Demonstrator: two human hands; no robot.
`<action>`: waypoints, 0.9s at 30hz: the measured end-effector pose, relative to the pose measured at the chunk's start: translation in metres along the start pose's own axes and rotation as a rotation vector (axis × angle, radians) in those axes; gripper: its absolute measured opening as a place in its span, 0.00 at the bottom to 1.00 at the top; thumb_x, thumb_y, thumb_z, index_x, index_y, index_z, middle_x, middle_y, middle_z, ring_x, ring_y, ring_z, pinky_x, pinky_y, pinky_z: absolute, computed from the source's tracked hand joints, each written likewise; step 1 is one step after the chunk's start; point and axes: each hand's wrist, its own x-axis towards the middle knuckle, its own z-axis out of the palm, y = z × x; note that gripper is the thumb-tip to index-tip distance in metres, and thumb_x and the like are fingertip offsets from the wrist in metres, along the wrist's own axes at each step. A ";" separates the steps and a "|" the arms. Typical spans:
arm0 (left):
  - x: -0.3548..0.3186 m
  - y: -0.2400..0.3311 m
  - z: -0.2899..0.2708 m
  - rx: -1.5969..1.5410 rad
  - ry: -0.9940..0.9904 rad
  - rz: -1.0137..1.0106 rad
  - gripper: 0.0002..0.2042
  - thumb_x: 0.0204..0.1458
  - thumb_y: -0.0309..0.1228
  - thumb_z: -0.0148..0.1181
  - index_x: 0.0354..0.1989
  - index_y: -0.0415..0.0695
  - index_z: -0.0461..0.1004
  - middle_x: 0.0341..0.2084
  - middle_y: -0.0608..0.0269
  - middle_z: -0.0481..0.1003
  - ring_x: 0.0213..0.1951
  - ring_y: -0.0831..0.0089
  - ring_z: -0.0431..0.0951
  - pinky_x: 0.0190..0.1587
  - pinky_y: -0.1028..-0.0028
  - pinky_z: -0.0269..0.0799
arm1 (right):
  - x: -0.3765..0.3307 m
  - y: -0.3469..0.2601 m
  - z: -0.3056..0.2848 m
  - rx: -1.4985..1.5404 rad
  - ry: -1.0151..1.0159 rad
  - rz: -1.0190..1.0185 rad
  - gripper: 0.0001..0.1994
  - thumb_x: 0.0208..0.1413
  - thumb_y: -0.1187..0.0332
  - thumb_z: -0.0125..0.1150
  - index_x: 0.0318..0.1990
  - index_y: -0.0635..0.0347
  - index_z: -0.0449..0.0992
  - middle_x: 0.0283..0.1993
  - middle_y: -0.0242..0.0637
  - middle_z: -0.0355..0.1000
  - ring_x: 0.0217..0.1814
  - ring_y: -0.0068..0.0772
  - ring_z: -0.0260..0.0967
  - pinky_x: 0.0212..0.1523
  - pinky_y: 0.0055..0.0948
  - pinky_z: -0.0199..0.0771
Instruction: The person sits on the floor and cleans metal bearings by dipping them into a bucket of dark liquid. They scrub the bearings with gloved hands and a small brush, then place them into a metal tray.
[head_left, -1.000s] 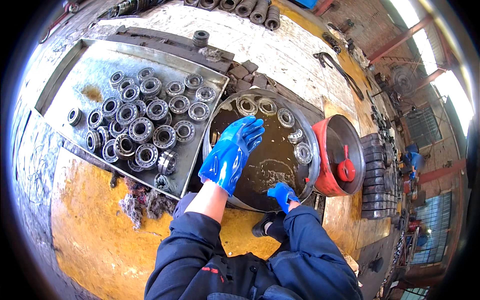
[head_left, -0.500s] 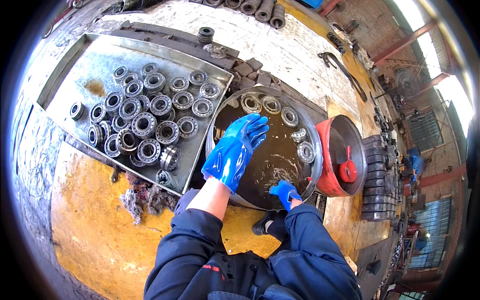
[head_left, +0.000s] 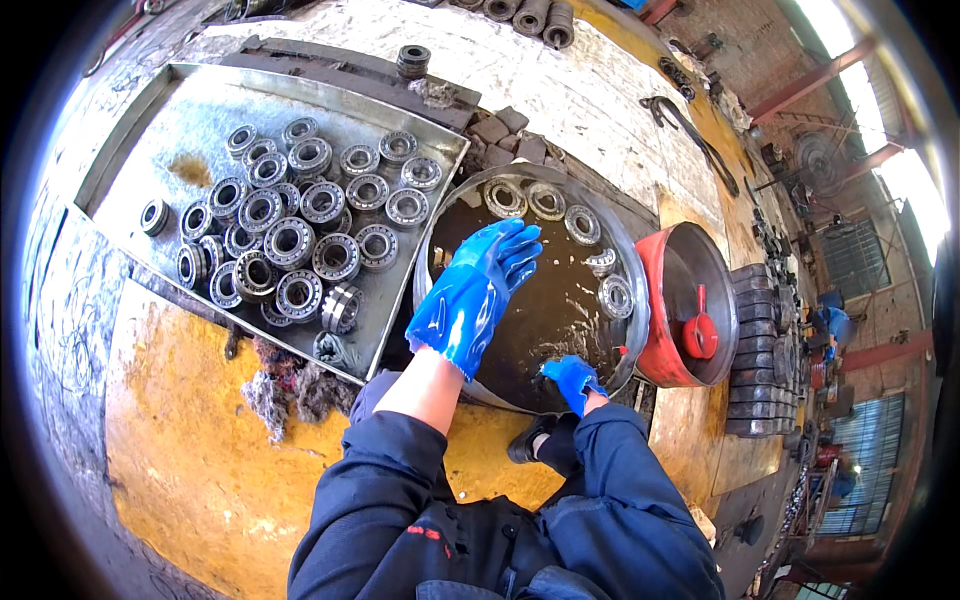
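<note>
My left hand (head_left: 476,290), in a long blue rubber glove, hovers over the left part of a round metal tub (head_left: 640,290) of brown liquid. Its fingers are stretched out and hold nothing. At the tub's near right side my right hand (head_left: 574,384), also blue-gloved, is curled closed at the liquid's surface. Whatever it grips is hidden, and the liquid around it is rippled. Along the tub's far and right inner side sit several ring-shaped roller bearings (head_left: 581,225), partly in the liquid. A small red tip (head_left: 622,350) shows at the right rim.
Left of the tub, a shallow metal tray (head_left: 150,112) holds many bearings (head_left: 289,243) and a grey crumpled cloth. To the right stands a red drum (head_left: 655,300) with a red ladle (head_left: 701,335) inside. Fibrous rags (head_left: 318,393) lie by the tray; stacked dark metal parts (head_left: 752,350) stand beyond the drum.
My left hand stays stretched out over the tub, almost unmoved. My right hand remains low at the near right, while the ripples and foam around it have shifted. The view has tilted slightly.
</note>
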 end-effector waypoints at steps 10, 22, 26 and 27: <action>-0.003 -0.001 0.000 0.048 -0.002 0.046 0.20 0.68 0.43 0.48 0.64 0.46 0.68 0.62 0.55 0.72 0.63 0.60 0.71 0.65 0.62 0.65 | 0.018 -0.030 0.004 -0.808 -0.092 -0.467 0.13 0.46 0.60 0.66 0.36 0.56 0.85 0.38 0.45 0.82 0.42 0.52 0.80 0.43 0.55 0.77; 0.015 -0.010 -0.011 0.048 -0.022 0.065 0.21 0.69 0.43 0.49 0.63 0.43 0.68 0.61 0.53 0.73 0.61 0.58 0.74 0.63 0.61 0.71 | 0.018 -0.049 -0.001 -0.950 -0.239 -0.347 0.13 0.48 0.61 0.69 0.41 0.50 0.85 0.43 0.43 0.82 0.46 0.49 0.81 0.44 0.49 0.80; 0.020 -0.016 -0.034 -0.063 -0.175 0.104 0.31 0.66 0.54 0.48 0.66 0.41 0.64 0.63 0.46 0.69 0.63 0.52 0.71 0.67 0.57 0.66 | 0.030 -0.015 -0.002 -0.541 -0.251 -0.170 0.18 0.49 0.57 0.69 0.46 0.55 0.82 0.48 0.49 0.80 0.49 0.52 0.79 0.47 0.48 0.78; 0.021 -0.016 -0.038 -0.058 -0.207 0.123 0.36 0.64 0.59 0.47 0.68 0.40 0.62 0.65 0.43 0.67 0.65 0.49 0.69 0.69 0.55 0.63 | 0.031 -0.010 -0.002 -0.344 -0.232 -0.069 0.20 0.49 0.57 0.70 0.47 0.55 0.81 0.49 0.50 0.79 0.50 0.53 0.78 0.48 0.47 0.77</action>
